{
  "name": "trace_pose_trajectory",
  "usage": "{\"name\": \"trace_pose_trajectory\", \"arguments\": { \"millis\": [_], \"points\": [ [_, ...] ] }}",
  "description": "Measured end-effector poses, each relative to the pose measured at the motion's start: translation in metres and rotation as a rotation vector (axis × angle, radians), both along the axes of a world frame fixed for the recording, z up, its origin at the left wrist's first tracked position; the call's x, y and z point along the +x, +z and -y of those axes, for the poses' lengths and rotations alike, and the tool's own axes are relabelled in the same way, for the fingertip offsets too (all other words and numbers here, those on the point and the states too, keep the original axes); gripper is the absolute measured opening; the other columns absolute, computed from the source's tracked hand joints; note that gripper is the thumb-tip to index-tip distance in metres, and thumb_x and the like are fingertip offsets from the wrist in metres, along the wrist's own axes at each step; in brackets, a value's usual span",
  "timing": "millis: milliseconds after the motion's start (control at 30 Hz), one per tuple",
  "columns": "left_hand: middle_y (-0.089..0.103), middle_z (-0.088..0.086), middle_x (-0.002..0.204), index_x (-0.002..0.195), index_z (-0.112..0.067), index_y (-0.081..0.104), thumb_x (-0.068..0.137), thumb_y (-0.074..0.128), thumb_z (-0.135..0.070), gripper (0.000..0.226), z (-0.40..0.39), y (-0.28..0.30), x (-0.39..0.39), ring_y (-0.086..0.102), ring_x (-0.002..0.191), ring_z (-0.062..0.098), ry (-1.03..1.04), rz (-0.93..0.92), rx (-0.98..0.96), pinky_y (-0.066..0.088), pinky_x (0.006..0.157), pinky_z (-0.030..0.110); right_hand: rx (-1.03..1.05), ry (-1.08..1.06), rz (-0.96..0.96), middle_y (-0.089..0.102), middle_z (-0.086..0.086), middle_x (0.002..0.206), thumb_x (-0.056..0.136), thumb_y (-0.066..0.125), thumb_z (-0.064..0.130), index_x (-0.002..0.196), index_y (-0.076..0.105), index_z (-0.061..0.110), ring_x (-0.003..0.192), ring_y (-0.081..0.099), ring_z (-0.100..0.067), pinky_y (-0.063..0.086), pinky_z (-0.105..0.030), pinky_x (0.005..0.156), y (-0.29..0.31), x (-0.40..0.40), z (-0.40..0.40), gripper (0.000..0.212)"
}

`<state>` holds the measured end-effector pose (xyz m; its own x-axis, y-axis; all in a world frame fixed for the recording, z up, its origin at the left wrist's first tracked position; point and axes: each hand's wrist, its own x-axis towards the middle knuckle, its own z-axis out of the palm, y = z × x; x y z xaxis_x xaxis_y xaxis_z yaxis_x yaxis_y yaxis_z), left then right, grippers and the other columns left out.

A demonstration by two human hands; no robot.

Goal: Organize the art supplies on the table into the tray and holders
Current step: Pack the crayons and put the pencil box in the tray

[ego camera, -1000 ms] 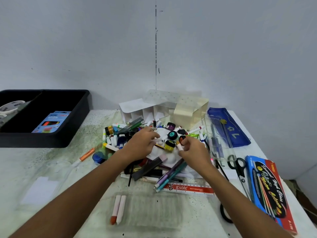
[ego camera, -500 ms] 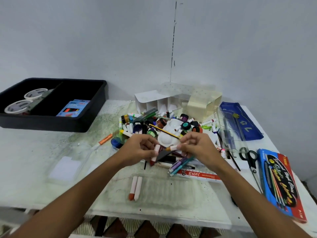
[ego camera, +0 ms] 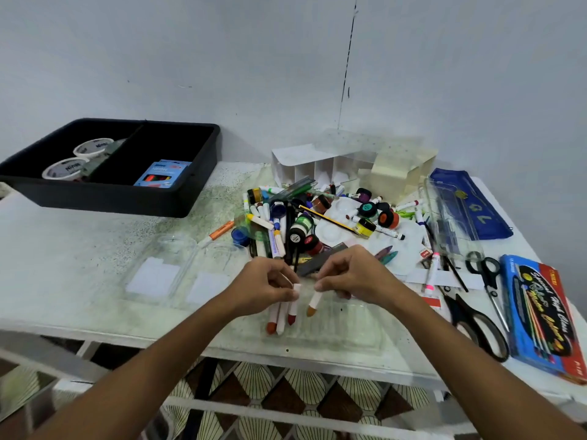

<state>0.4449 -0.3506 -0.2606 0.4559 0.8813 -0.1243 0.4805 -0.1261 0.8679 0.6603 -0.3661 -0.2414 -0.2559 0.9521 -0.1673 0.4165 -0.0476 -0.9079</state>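
While both hands pinch crayons, left hand (ego camera: pixel 265 285) red-tipped crayon (ego camera: pixel 293 308), right hand (ego camera: pixel 351 276) ochre-tipped crayon (ego camera: pixel 313 302)

Bare worktop (ego camera: pixel 79 249) runs along the left edge, in front of the black tray (ego camera: pixel 104 195) at the far left corner. The pile of supplies (ego camera: pixel 317 217) crowds the middle toward the far edge. Scissors (ego camera: pixel 476 319) and a flat crayon box (ego camera: pixel 540 312) block the right edge. Clear plastic packs (ego camera: pixel 178 268) lie left of centre.
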Motion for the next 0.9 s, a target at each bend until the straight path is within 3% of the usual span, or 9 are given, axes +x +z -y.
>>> {"name": "trace_pose_trajectory", "arguments": {
  "millis": [133,300,400,500,667,800,900],
  "points": [
    [0.073,0.005,0.077,0.090,-0.012,0.071,0.075,0.081,-0.008,0.018,0.003,-0.004,-0.001,0.068,0.068,0.007,-0.014,-0.028,0.052,0.050,0.061,0.016,0.042,-0.007,0.068,0.063,-0.004,0.053,0.079,0.077,0.007,0.081,0.074,0.002,0.042,0.055,-0.013,0.046,-0.025,0.047,-0.007,-0.013,0.007,0.006],
    [0.072,0.000,0.079,0.088,-0.015,0.073,0.074,0.082,-0.014,0.017,0.002,-0.010,-0.003,0.067,0.070,0.004,-0.034,-0.077,0.115,0.054,0.064,0.021,0.067,-0.048,0.057,0.065,0.000,0.054,0.084,0.072,0.005,0.093,0.073,-0.001,0.046,0.061,-0.009,0.050,-0.020,0.050,-0.019,-0.028,0.014,0.011],
    [0.069,-0.006,0.079,0.089,-0.015,0.073,0.076,0.081,-0.016,0.015,0.002,-0.011,-0.003,0.058,0.064,-0.007,-0.050,-0.127,0.170,0.041,0.057,0.010,0.069,-0.064,0.053,0.067,-0.006,0.059,0.084,0.072,0.004,0.088,0.069,0.002,0.050,0.064,-0.012,0.054,-0.025,0.053,-0.022,-0.033,0.017,0.006],
    [0.066,-0.005,0.081,0.094,-0.014,0.075,0.077,0.080,-0.022,0.019,0.003,-0.012,-0.004,0.051,0.061,-0.009,-0.050,-0.189,0.246,0.032,0.053,0.009,0.072,-0.077,0.080,0.069,-0.013,0.065,0.083,0.073,0.004,0.083,0.066,0.004,0.054,0.067,-0.018,0.057,-0.031,0.057,-0.025,-0.035,0.017,0.007],
    [0.061,-0.006,0.092,0.102,-0.021,0.074,0.077,0.078,-0.035,0.030,0.006,-0.016,-0.013,0.051,0.083,0.005,-0.096,-0.297,0.390,0.039,0.067,0.023,0.087,-0.069,0.147,0.070,-0.012,0.067,0.083,0.071,0.001,0.086,0.069,0.003,0.056,0.067,-0.016,0.057,-0.028,0.058,-0.029,-0.038,0.017,0.004],
    [0.062,-0.009,0.116,0.113,-0.024,0.071,0.076,0.069,-0.052,0.047,0.011,-0.021,-0.024,0.047,0.109,0.007,-0.252,-0.347,0.497,0.044,0.086,0.029,0.116,-0.090,0.207,0.068,-0.006,0.063,0.083,0.071,0.003,0.085,0.071,0.005,0.050,0.063,-0.007,0.055,-0.023,0.055,-0.030,-0.041,0.019,0.003],
    [0.063,-0.008,0.125,0.117,-0.023,0.070,0.078,0.063,-0.059,0.054,0.014,-0.024,-0.030,0.049,0.113,0.012,-0.343,-0.390,0.614,0.048,0.087,0.038,0.129,-0.092,0.262,0.066,-0.002,0.065,0.084,0.070,0.006,0.096,0.073,0.002,0.048,0.059,0.000,0.050,-0.015,0.054,-0.029,-0.044,0.020,0.012]
  ]
}}
